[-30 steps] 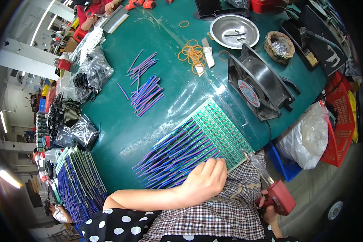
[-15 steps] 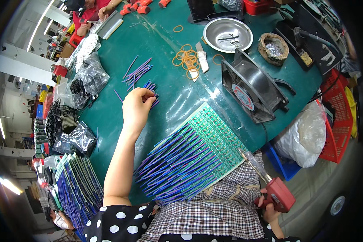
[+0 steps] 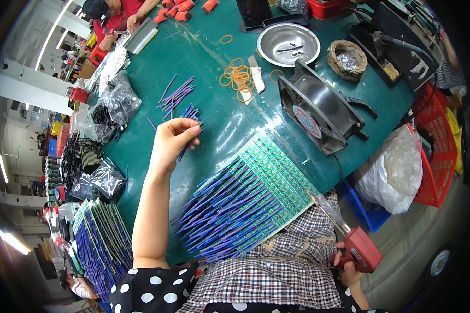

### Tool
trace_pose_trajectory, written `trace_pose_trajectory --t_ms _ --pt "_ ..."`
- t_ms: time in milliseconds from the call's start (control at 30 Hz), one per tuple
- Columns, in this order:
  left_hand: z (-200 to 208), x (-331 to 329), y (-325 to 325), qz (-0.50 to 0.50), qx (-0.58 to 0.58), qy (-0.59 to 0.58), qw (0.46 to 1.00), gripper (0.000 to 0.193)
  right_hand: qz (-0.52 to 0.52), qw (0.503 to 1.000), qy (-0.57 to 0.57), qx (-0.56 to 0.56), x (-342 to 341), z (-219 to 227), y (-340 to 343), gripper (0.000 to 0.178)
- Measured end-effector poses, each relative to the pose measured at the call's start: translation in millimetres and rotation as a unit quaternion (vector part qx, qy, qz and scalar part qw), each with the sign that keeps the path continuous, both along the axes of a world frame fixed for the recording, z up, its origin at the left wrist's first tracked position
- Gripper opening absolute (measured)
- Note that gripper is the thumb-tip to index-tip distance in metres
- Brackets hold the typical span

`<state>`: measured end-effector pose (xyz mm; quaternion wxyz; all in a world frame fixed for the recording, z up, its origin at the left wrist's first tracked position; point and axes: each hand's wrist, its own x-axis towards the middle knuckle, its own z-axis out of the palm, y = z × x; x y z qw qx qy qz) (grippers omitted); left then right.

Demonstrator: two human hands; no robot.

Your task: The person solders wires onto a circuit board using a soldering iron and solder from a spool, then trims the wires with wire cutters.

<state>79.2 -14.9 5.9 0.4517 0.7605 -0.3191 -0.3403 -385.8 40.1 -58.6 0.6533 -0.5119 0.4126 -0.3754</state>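
Note:
My left hand (image 3: 171, 142) is above the table with thumb and fingertips pinched together; a short blue-purple wire (image 3: 181, 154) sticks out below them. Just beyond the fingers lies a small heap of cut blue wires (image 3: 190, 111), with a looser purple bunch (image 3: 178, 95) farther off. At lower right my right hand (image 3: 349, 272) grips a red soldering gun (image 3: 362, 251), its metal tip pointing up-left by the corner of a green circuit board panel (image 3: 279, 175). Rows of blue and purple wires (image 3: 227, 211) run off that panel toward me.
Behind the panel stands a black fan (image 3: 318, 112). Farther back are orange rubber bands (image 3: 237, 78), a metal bowl (image 3: 289, 46) and a rough round pot (image 3: 346, 60). Wired panels (image 3: 102, 245) are stacked at left, near plastic bags (image 3: 121, 96). A person in red works at the far left.
My left hand has drawn slightly back toward me from the wire heap, and a wire now shows below its fingers. My right hand and the soldering gun stay nearly in place.

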Motion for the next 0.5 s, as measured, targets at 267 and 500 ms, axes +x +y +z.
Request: trace_pose_trajectory --t_ms 267,500 --pt "30 -123 22 -0.187 0.022 0.025 0.982 0.008 0.007 0.999 -0.017 0.045 -12 -11 4 0.091" --pt "-11 -172 55 -0.391 -0.13 -0.476 0.777 0.03 0.018 0.99 0.091 -0.105 -19 -11 10 0.077"
